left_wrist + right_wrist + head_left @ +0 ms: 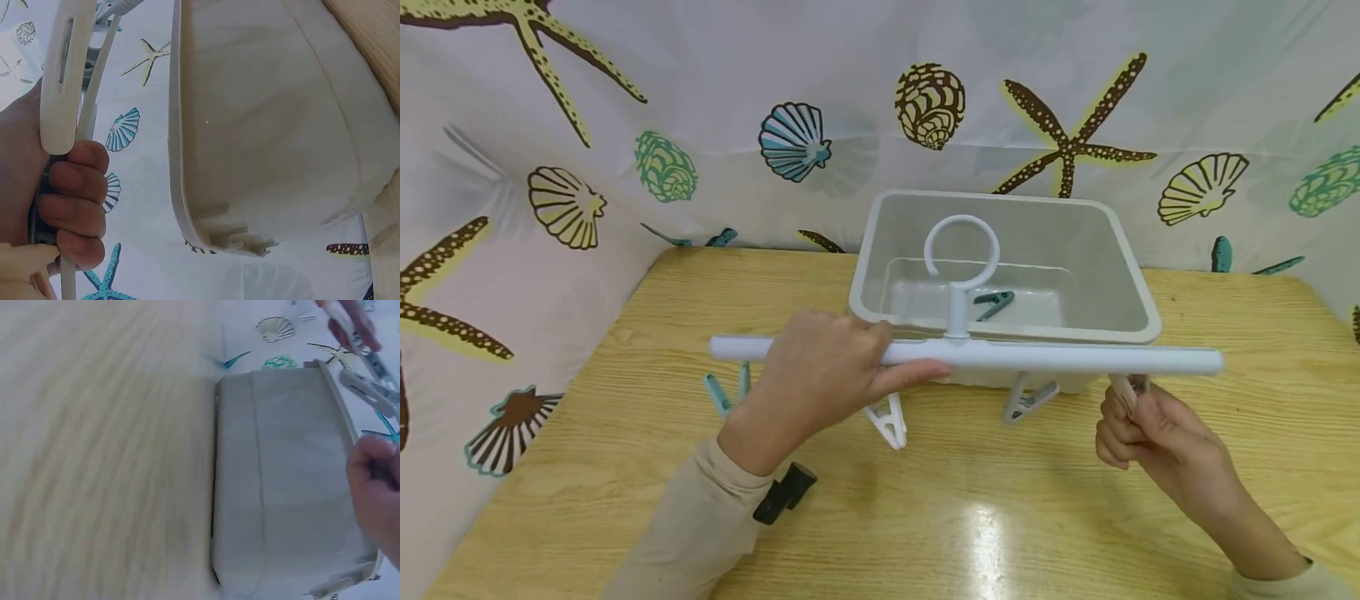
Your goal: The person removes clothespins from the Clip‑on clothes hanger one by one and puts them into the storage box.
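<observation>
My left hand (pixel 820 375) grips the white bar of a clip hanger (pixel 1045 359), held level above the wooden table, its ring hook (pixel 961 250) pointing up. Several clothespins hang under the bar: teal ones (pixel 721 393) at the left and white ones (pixel 887 421) in the middle. My right hand (pixel 1138 421) pinches a pale clothespin (pixel 1129 388) hanging near the bar's right end. In the left wrist view my fingers (pixel 78 206) curl round the bar. Behind the bar stands a grey plastic bin (pixel 1120 250) with one teal clothespin (pixel 994 304) inside.
The wooden table (pixel 970 517) is backed by a white curtain (pixel 715 100) printed with shells and starfish. A black strap clip (pixel 784 492) sits on my left sleeve. The bin's outer wall (pixel 281 481) fills the right wrist view.
</observation>
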`<state>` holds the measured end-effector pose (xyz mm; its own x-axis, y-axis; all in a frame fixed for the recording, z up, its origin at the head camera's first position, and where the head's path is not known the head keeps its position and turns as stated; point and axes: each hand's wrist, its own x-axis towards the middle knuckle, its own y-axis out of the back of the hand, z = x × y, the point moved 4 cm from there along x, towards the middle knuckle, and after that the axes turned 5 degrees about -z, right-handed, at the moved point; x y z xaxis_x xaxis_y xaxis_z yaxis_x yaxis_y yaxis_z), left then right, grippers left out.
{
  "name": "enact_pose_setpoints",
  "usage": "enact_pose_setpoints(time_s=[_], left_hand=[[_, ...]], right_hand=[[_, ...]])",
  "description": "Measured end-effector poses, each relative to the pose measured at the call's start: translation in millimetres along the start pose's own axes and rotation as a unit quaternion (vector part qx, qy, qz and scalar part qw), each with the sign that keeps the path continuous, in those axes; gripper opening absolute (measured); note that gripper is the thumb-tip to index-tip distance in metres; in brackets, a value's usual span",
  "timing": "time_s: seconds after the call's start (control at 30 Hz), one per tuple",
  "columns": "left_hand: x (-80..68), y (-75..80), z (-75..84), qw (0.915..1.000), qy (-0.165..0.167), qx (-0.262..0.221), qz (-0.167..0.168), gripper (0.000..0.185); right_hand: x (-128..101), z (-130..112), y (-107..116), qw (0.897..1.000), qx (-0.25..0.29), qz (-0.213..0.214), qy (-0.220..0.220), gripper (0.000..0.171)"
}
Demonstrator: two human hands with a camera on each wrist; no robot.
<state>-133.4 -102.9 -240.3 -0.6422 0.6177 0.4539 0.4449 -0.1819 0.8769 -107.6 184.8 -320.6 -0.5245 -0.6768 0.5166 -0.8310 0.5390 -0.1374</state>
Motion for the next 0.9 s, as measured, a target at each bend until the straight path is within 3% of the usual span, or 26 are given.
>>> enact_pose_setpoints(time_s=[0.03,0.1,0.17,0.2,0.27,0.33,0.37,0.47,0.57,0.63,0.7,0.77,0.8,0.83,0.9], left_hand=[[-0.4,0.3,-0.1,1.0,-0.001,0.006,0.002,0.071],[-0.9,0.9,-0.2,0.9999,-0.002,0.015,0.005,0.071],[-1.4,1.3,-0.1,0.9998,-0.003,0.019,0.007,0.072],[-1.5,1.6,0.1,0.9998,-0.004,0.018,0.007,0.072],[-1.7,1.7,1.0,0.9998,-0.004,0.02,0.009,0.072],[-1.9,2.0,2.5,0.9997,-0.003,0.021,0.011,0.072],[-2.0,2.2,3.2,0.9997,-0.003,0.021,0.013,0.072],[-2.2,3.7,5.4,0.9995,-0.004,0.02,0.023,0.071],[-1.9,6.5,7.3,0.9991,-0.01,0.021,0.035,0.07],[-1.8,9.0,9.3,0.9987,-0.019,0.018,0.044,0.07],[-1.7,11.8,11.7,0.9981,-0.028,0.014,0.052,0.069],[-2.3,14.4,13.4,0.9977,-0.033,0.011,0.058,0.069],[-2.6,15.4,14.0,0.9977,-0.033,0.009,0.059,0.069],[-2.9,16.2,14.5,0.9977,-0.033,0.008,0.059,0.069],[-3.3,17.7,15.1,0.9979,-0.029,0.006,0.058,0.069]], right_hand=[[0,0,-1,0.998,0.069,-0.014,-0.006,0.031],[-1,-1,-4,0.981,0.193,-0.033,-0.018,0.035],[-1,-3,-7,0.963,0.266,-0.031,-0.023,0.037],[-1,-4,-7,0.961,0.277,-0.02,-0.022,0.039],[-1,-5,-7,0.971,0.237,0.014,-0.009,0.042],[-1,-8,-8,0.989,0.133,0.058,0.01,0.042],[-1,-8,-8,0.993,0.08,0.079,0.018,0.041],[0,-9,-10,0.991,-0.03,0.119,0.047,0.036],[2,-9,-14,0.985,-0.071,0.134,0.081,0.028],[3,-10,-15,0.975,-0.12,0.152,0.11,0.022],[4,-11,-15,0.954,-0.199,0.171,0.145,0.019],[3,-14,-16,0.924,-0.279,0.189,0.183,0.022],[3,-15,-16,0.9,-0.331,0.201,0.201,0.027],[2,-17,-17,0.869,-0.389,0.215,0.218,0.032],[2,-20,-18,0.794,-0.501,0.257,0.231,0.043]])
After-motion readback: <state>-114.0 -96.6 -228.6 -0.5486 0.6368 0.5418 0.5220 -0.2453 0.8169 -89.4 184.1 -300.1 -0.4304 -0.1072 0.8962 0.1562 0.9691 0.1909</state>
